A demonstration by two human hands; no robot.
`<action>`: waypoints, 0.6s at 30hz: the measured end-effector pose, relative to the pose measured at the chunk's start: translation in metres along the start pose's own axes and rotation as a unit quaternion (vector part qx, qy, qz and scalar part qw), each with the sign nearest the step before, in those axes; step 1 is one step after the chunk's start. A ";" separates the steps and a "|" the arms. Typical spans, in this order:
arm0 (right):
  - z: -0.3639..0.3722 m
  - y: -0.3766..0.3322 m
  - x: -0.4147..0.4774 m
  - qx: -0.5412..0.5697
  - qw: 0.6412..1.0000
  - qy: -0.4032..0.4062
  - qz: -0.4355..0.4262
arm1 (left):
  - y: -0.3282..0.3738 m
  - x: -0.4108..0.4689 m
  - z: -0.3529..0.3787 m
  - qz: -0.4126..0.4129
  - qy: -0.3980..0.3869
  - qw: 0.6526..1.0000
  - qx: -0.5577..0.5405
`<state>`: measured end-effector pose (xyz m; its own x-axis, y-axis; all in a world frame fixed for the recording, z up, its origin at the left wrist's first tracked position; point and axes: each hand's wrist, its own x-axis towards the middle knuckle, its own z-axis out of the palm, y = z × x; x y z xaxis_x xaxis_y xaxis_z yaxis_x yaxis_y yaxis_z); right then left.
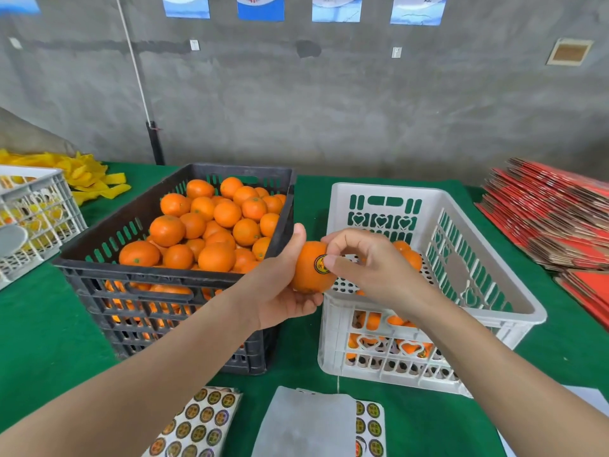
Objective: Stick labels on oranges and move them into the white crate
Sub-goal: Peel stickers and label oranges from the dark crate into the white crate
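Note:
My left hand (pixel 280 285) grips an orange (pixel 306 275) between the two crates, above the green table. A round gold and black label (pixel 320 264) sits on the orange's side. My right hand (pixel 369 262) has its thumb pressing on that label, with the other fingers curled above the fruit. The black crate (pixel 138 275) on the left is heaped with oranges. The white crate (pixel 494 291) on the right holds a few oranges at its bottom.
Sheets of round labels (pixel 197 423) and a grey backing sheet (pixel 306 423) lie at the table's near edge. A grey crate (pixel 36 209) and yellow netting (pixel 89 179) are at the far left. Red flattened cartons (pixel 553 212) are stacked at the right.

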<state>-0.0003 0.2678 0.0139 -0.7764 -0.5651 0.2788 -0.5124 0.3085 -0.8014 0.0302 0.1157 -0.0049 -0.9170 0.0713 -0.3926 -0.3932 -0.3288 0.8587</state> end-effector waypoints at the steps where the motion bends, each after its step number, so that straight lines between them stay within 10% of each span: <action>1: 0.000 0.001 0.001 -0.018 1.000 0.002 -0.004 | -0.001 0.001 0.000 0.002 -0.001 1.000 0.000; 11: 0.000 0.014 -0.002 -0.051 0.995 0.087 -0.010 | -0.008 0.016 0.000 0.072 0.026 0.994 0.078; 18: -0.023 0.032 0.011 0.069 0.992 -0.082 0.061 | -0.004 0.038 0.019 0.073 0.011 0.989 0.130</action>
<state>-0.0337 0.2892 0.0032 -0.7529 -0.6513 0.0945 -0.3547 0.2806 -0.8919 -0.0044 0.1377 -0.0174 -0.9646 0.0197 -0.2628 -0.2636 -0.0807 0.9613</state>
